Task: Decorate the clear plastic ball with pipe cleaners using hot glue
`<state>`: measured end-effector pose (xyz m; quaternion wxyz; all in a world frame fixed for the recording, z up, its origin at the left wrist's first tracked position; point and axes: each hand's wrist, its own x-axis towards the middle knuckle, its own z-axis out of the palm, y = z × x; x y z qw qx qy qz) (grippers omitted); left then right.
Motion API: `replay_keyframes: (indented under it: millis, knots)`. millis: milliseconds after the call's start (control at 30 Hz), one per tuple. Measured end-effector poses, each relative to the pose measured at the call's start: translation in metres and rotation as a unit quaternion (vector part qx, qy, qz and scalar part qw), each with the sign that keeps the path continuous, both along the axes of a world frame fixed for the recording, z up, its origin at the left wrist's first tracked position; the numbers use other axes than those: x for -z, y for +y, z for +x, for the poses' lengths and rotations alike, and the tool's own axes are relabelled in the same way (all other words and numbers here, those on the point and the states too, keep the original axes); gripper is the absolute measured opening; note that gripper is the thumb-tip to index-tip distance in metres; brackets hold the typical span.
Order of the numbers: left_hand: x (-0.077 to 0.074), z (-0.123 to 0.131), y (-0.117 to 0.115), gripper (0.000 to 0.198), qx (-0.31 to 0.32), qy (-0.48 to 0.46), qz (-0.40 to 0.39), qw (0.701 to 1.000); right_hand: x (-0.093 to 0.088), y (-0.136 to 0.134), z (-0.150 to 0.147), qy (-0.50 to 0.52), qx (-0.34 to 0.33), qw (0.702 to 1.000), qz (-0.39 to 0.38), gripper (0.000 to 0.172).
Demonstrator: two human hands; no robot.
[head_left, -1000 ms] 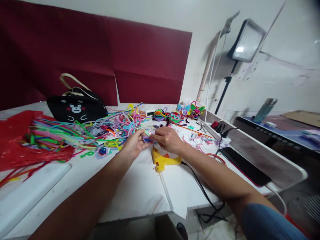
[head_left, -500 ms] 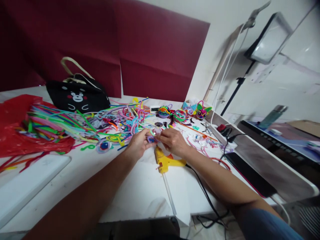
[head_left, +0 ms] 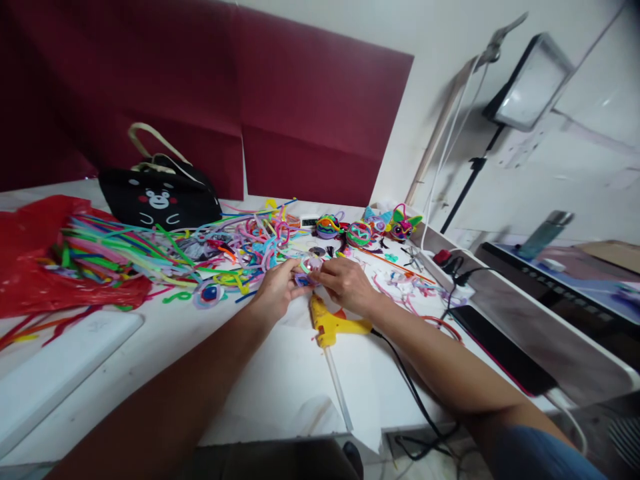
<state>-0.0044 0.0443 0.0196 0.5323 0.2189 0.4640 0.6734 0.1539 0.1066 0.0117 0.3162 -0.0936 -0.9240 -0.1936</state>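
Observation:
Both my hands meet over the middle of the white table (head_left: 280, 380). My left hand (head_left: 277, 288) and my right hand (head_left: 345, 283) pinch a small pipe-cleaner piece (head_left: 309, 270), pale with pink, purple and green bits, held just above the tabletop. A yellow glue gun (head_left: 333, 325) lies right below my right hand, its glue stick pointing toward me and its black cord (head_left: 407, 387) running off the near edge. A heap of coloured pipe cleaners (head_left: 165, 253) spreads to the left of my hands.
Finished pipe-cleaner figures (head_left: 367, 230) stand at the back. A black bear-face bag (head_left: 160, 200) and a red plastic bag (head_left: 30, 273) lie at the left. A white board (head_left: 55, 373) sits near left, a dark phone (head_left: 505, 353) and a power strip (head_left: 445, 263) at the right.
The view has shifted slightly. My hands stay together on the small piece with little movement.

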Motion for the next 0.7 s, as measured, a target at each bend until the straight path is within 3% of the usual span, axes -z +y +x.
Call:
replay_keyframes:
  millis: [700]
  knots:
    - [-0.0018,0.0052,-0.0036,0.018,-0.039,0.072,0.057,0.995,-0.0077,-0.0021,0.0012,-0.007,0.004,1.0,0.019,0.024]
